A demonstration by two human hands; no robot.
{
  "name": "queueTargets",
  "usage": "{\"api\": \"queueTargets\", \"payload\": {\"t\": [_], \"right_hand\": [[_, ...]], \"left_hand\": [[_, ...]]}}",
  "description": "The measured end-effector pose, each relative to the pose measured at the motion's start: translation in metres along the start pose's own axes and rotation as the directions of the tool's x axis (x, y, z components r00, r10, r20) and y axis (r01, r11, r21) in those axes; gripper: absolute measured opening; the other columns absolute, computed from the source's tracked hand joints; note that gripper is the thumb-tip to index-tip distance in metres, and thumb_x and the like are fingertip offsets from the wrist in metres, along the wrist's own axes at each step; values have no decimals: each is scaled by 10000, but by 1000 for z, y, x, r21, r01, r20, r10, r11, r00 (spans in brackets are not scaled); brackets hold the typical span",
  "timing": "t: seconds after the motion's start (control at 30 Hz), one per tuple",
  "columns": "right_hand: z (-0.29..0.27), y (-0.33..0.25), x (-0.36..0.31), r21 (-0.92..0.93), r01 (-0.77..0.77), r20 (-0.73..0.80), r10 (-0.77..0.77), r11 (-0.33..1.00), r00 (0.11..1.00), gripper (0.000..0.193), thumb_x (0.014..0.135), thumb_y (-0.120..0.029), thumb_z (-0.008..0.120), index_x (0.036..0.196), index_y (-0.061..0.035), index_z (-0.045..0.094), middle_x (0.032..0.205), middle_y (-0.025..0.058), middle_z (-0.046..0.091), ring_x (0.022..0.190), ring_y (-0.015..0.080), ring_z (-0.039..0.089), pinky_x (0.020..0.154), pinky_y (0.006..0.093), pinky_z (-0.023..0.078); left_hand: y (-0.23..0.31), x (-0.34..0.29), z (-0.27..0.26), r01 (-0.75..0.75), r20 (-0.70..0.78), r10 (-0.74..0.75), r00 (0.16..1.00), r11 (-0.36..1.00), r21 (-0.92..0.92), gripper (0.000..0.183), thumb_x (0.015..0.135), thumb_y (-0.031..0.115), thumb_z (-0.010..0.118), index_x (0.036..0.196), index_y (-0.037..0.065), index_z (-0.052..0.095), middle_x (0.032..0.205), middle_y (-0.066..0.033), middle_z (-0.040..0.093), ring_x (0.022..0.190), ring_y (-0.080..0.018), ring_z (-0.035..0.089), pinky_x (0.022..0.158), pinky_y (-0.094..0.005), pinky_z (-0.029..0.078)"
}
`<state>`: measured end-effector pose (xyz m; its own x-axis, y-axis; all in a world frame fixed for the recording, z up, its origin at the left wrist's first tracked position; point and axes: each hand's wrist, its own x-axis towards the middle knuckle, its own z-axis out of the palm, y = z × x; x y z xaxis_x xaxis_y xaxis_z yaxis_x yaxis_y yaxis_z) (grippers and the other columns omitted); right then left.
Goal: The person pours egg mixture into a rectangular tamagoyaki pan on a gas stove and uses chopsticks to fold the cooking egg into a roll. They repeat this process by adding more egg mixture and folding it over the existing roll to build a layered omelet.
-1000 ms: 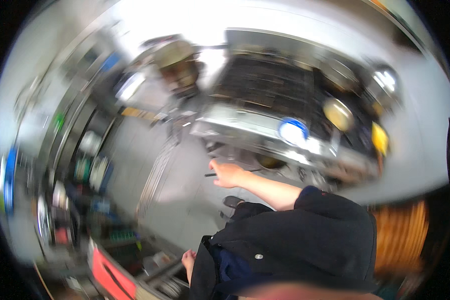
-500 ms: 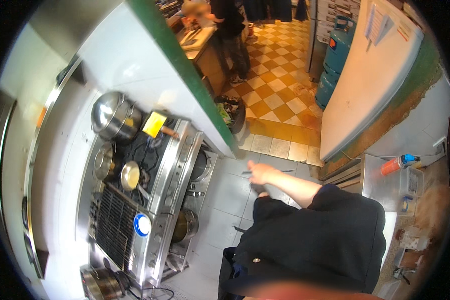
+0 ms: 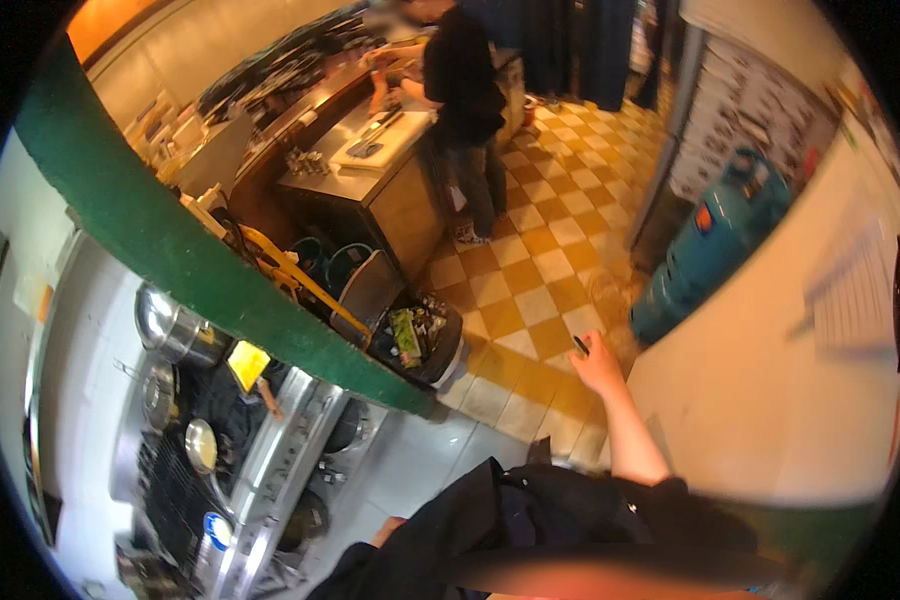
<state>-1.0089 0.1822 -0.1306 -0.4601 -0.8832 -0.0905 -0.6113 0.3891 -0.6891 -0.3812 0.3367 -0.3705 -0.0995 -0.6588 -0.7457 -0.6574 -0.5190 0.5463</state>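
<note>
My right hand (image 3: 597,368) reaches forward over the doorway, with its fingers closed around a slim object (image 3: 579,345). Only a short dark end of it sticks out beyond the fingers, and I cannot make out its kind. Low in the picture, by the black clothing, a small part of my left hand (image 3: 390,530) shows. Its fingers are hidden, so whether it holds anything cannot be told.
A green door frame (image 3: 220,300) curves past on the left. Beyond it stand a waste bin (image 3: 417,340), blue-green gas bottles (image 3: 710,245) and a person (image 3: 465,90) working at a counter (image 3: 360,180). Behind me on the left is a stove (image 3: 270,480) with pans.
I have moved forward and turned toward the doorway, so the stove sits lower left and the checkered floor nearer. My right hand has swung rightward with the slim object; my hands are apart.
</note>
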Motion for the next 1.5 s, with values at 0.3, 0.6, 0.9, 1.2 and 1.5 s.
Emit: {"api": "queueTargets", "payload": {"t": [0.3, 0.6, 0.9, 1.2, 1.5], "right_hand": [[-47, 73, 240, -7, -128, -27, 128, 992, 991, 294, 874, -227, 683, 1037, -40, 525, 804, 128, 613, 698, 250, 593, 642, 381, 459], [-144, 98, 422, 121, -268, -221, 289, 956, 931, 204, 832, -189, 666, 863, -4, 584, 745, 113, 644, 697, 240, 636, 672, 366, 493], [-161, 202, 670, 179, -489, -380, 519, 853, 766, 170, 834, -169, 664, 840, -17, 589, 677, 104, 607, 600, 230, 568, 600, 367, 468], [-297, 75, 1210, 110, 120, -128, -106, 987, 986, 188, 872, -164, 665, 863, 3, 577, 674, 64, 560, 636, 103, 501, 595, 296, 437], [-320, -97, 1579, -92, 509, -117, -517, 856, 848, 189, 862, -189, 688, 958, -46, 611, 795, 150, 692, 731, 270, 704, 663, 386, 523]], "left_hand": [[290, 232, 19, 278, 177, -229, 957, 900, -337, 355, 1009, 312, 452, 1036, 86, 724, 882, -29, 743, 769, -163, 682, 675, -343, 490], [731, 599, 17, -409, 381, 179, 907, 590, 696, 258, 863, 275, 670, 1024, 79, 714, 908, -143, 719, 804, -214, 676, 743, -401, 533], [1297, 691, 98, -842, 419, 753, 506, 537, 51, 371, 1007, 355, 521, 917, 45, 704, 866, -83, 724, 826, -162, 687, 782, -338, 520], [1120, 830, 11, -35, -1, 36, 999, 979, 202, 379, 961, 377, 513, 1014, 32, 660, 867, -124, 706, 783, -306, 670, 714, -447, 506], [1185, 825, -39, 108, -421, -405, 812, 812, -573, 370, 968, 367, 512, 1027, 34, 660, 890, -119, 704, 807, -292, 667, 731, -434, 506]]}}
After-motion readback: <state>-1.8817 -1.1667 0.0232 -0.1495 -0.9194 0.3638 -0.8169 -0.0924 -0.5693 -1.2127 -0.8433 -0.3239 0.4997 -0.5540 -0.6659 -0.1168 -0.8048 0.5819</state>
